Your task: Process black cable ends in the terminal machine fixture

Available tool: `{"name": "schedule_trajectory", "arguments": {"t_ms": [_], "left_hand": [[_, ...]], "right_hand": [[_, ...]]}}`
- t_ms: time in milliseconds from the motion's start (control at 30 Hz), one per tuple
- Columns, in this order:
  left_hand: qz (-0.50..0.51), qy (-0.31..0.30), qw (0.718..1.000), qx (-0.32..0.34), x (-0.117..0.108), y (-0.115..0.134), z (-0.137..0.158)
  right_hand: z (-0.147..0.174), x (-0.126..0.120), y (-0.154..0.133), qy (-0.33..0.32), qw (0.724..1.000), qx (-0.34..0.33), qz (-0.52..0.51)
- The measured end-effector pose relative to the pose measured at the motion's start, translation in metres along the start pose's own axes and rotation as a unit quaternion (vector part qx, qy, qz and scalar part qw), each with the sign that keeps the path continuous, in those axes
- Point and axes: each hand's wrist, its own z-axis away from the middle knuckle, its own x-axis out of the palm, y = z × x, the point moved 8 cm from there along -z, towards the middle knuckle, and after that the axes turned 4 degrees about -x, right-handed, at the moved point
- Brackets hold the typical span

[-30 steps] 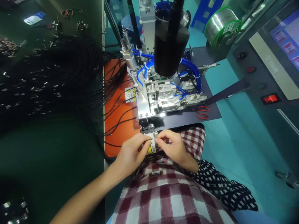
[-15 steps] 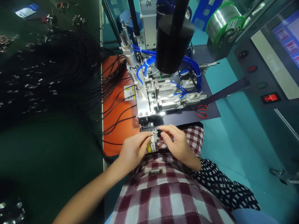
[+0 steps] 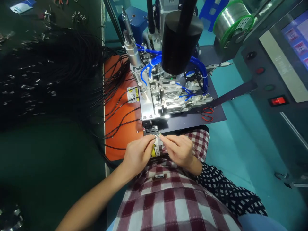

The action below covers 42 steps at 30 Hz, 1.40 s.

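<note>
My left hand (image 3: 138,150) is closed in a pinch around the end of a black cable (image 3: 115,148), which runs in from the left and passes under the hand. Small light wire ends (image 3: 157,136) show between the two hands. My right hand (image 3: 179,150) has thumb and forefinger pressed together on these wire ends, its fingertips almost meeting those of the left. Both hands are just in front of a small black fixture (image 3: 150,129) at the machine's near edge. Detail between the fingertips is too small to make out.
A metal machine (image 3: 168,102) with blue air tubes stands ahead, under a black cylinder (image 3: 181,43). More black cables (image 3: 120,96) cross the orange plate (image 3: 115,128) from a heap at left. Red-handled pliers (image 3: 207,114), a solder spool (image 3: 232,24) and a control panel (image 3: 276,73) are at right.
My right hand has moved left, and its parted thumb and forefinger have closed on the wire ends. My left hand has stayed nearly in place, still pinching.
</note>
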Motion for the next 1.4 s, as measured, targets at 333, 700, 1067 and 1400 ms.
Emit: {"name": "schedule_trajectory", "arguments": {"t_ms": [333,700,1067,1400], "left_hand": [[0.034,0.015,0.999,-0.002,-0.002,-0.001,0.001],[-0.063,0.057,0.991,0.100,-0.007,0.012,0.005],[0.003,0.048,0.998,0.039,-0.005,0.001,0.005],[0.082,0.034,0.996,-0.020,0.000,-0.008,0.005]], "right_hand": [[0.004,0.013,0.024,0.043,0.956,0.176,-0.233],[-0.001,0.042,0.046,-0.073,0.779,0.389,-0.486],[0.001,0.058,0.036,-0.086,0.700,0.394,-0.590],[0.011,0.072,0.026,-0.040,0.639,0.428,-0.637]]}}
